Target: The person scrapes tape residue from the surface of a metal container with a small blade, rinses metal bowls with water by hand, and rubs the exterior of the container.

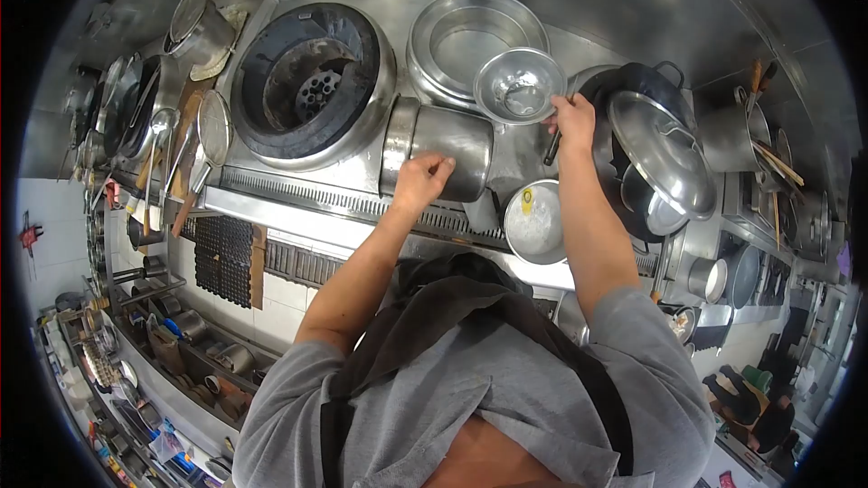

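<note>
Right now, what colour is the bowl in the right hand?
Silver-grey, shiny metal; the bowl shows best in the head view.

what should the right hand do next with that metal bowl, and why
Probably shift the metal bowl, kept level, so it sits fully above the wide basin: the right hand holds it at one side, and in this view it overlaps the basin's near rim. Shine inside makes it hard to tell whether it holds liquid.
</note>
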A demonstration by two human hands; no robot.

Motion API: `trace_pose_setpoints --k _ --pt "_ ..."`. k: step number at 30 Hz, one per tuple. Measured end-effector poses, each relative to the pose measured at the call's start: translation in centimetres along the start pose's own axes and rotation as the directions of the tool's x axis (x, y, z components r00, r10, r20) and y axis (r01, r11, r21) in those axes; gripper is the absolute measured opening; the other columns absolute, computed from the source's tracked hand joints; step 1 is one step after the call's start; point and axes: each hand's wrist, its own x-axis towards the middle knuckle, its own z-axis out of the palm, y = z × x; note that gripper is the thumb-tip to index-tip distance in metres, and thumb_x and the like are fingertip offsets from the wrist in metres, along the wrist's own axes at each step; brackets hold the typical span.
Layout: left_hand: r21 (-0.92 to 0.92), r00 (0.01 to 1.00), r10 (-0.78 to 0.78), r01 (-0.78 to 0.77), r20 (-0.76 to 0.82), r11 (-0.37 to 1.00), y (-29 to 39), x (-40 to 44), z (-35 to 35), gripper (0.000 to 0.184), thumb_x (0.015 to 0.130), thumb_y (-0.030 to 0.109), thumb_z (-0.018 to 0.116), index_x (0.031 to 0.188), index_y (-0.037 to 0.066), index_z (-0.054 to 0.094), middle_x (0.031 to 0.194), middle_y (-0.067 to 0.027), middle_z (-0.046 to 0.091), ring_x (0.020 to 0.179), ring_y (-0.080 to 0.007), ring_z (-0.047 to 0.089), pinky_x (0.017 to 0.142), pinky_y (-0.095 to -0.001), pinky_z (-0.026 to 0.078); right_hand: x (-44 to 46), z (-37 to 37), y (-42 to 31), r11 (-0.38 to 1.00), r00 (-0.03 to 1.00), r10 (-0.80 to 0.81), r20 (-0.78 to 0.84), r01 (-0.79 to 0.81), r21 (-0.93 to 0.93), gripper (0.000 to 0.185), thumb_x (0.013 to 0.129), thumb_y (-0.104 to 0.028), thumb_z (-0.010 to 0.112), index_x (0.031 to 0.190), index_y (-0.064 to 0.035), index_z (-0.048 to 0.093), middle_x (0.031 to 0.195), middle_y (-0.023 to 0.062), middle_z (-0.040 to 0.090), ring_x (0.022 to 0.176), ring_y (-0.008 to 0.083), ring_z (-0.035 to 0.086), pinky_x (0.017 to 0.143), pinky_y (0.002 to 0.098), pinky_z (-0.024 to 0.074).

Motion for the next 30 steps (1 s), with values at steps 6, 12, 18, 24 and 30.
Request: trace_pose_setpoints --k 6,12,18,24,30 --pt "-0.014 0.974 0.195 -0.198 -0.115 0.98 -1.3 0.0 1.3 0.011 0.086 0.009 0.069 0.086 -0.002 0.07 0.097 -0.0111 0.07 0.075 -0.0273 0.067 0.069 -0.0355 0.053 3.1 4.6 -1.7 0.996 0.999 0.024 0.029 -0.021 -0.091 0.016 0.086 -0.012 0.066 0.083 0.0035 0.061 0.069 0.0119 0.063 0.053 0.0208 0.066 0.04 0.0304 0.0421" --pt "0.0 0.961 0.257 -0.258 -0.106 0.966 -1.5 -0.8 1.5 0.013 0.086 0.007 0.07 0.095 -0.002 0.067 0.109 -0.0113 0.066 0.073 -0.0239 0.065 0.07 -0.0331 0.052 3.7 6.9 -0.3 0.998 0.998 0.028 0.054 -0.03 0.05 0.022 0.089 -0.019 0.067 0.089 0.0029 0.064 0.072 0.0098 0.063 0.054 0.0177 0.066 0.04 0.0294 0.0425" --pt "-0.195 0.989 0.149 -0.149 -0.019 0.969 -0.2 -2.8 -0.9 0.036 0.082 0.013 0.073 0.115 0.002 0.065 0.13 -0.0144 0.058 0.091 -0.0265 0.066 0.08 -0.0368 0.054 -2.2 1.4 3.5 0.976 0.983 0.091 0.159 -0.057 -0.209 0.05 0.094 -0.046 0.062 0.098 0.0033 0.066 0.081 0.0097 0.068 0.05 0.016 0.061 0.038 0.0283 0.0385" --pt "-0.149 0.989 0.134 -0.142 -0.061 0.979 -2.5 -4.8 -1.6 0.033 0.082 0.012 0.071 0.113 0.004 0.066 0.132 -0.0165 0.058 0.105 -0.0339 0.063 0.088 -0.0409 0.053 -11.0 -7.1 9.6 0.96 0.967 0.134 0.215 -0.072 -0.272 0.051 0.101 -0.046 0.05 0.111 0.0006 0.067 0.086 0.0111 0.071 0.047 0.0147 0.058 0.04 0.0279 0.0388" --pt "-0.014 0.958 0.262 -0.266 -0.12 0.964 -2.9 -6.2 -0.4 0.034 0.083 0.014 0.067 0.115 0.005 0.064 0.132 -0.0173 0.056 0.124 -0.0361 0.053 0.105 -0.0425 0.045 -19.1 -7.2 8.5 0.945 0.952 0.267 0.147 -0.229 -0.232 0.048 0.1 -0.046 0.051 0.111 -0.0016 0.068 0.086 0.0087 0.068 0.053 0.0128 0.056 0.047 0.0254 0.0394"
